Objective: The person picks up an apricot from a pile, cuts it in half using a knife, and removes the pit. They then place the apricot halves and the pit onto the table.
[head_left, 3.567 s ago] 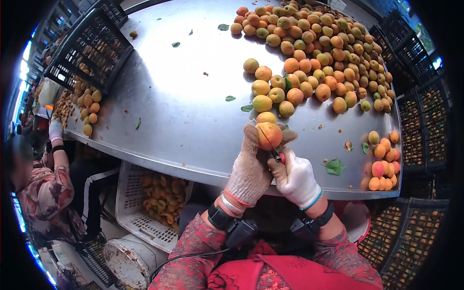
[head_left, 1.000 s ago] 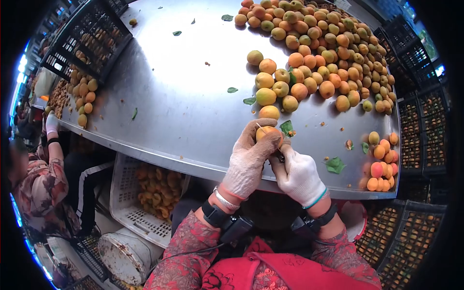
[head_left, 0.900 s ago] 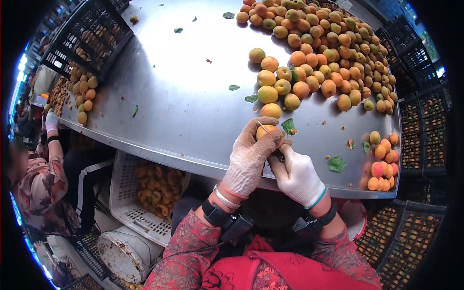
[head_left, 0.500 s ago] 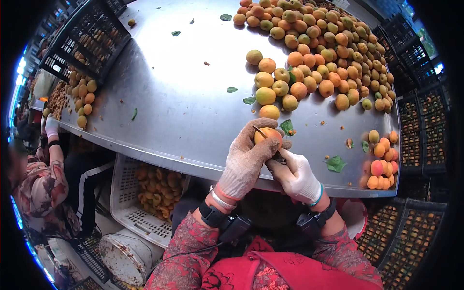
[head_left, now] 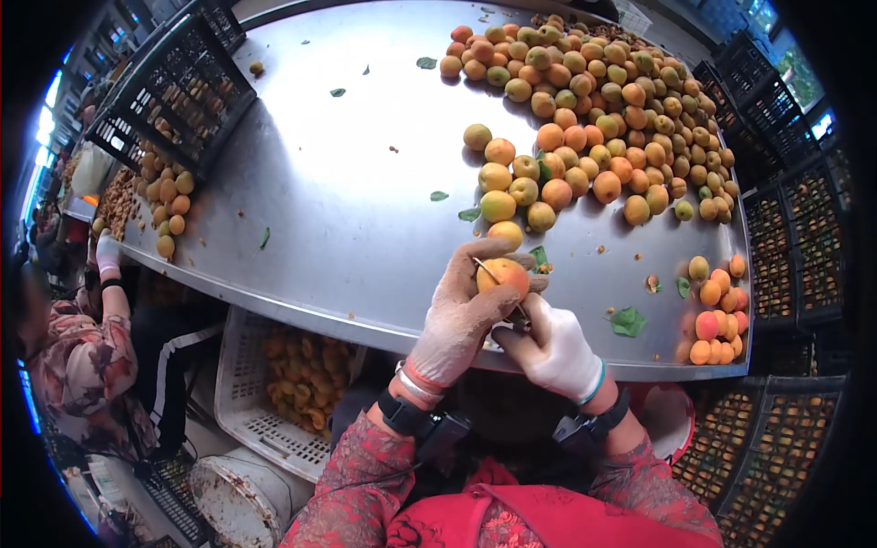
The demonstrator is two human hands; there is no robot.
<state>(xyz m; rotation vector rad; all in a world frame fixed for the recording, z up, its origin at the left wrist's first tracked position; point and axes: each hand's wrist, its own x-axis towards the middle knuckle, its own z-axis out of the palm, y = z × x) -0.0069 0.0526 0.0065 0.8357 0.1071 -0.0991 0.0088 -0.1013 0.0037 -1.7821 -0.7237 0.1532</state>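
In the head view, an orange-yellow apricot [head_left: 505, 274] sits in the fingers of my left hand [head_left: 463, 315], which wears a soiled white glove. My gloved right hand [head_left: 557, 352] is closed just below the fruit, around a slim metal tool whose kind I cannot make out. The tool's thin tip [head_left: 484, 267] shows along the fruit's upper left side; much of its handle is hidden by the fingers. Right behind my left fingertips lies another apricot [head_left: 505, 236], at the near end of the large apricot pile [head_left: 630, 137].
A steel table [head_left: 365, 228] carries scattered leaves and a small apricot group [head_left: 717, 320] at right. Below the edge, a white crate [head_left: 283, 438] holds cut apricots beside a white bucket [head_left: 233, 498]. Black crates stand left and right. At left, another person's gloved hand [head_left: 108, 251] reaches the table.
The apricot has turned slightly in my left hand, and the tool's tip lies farther to its left. My right hand has moved slightly down. The whole view has shifted a little.
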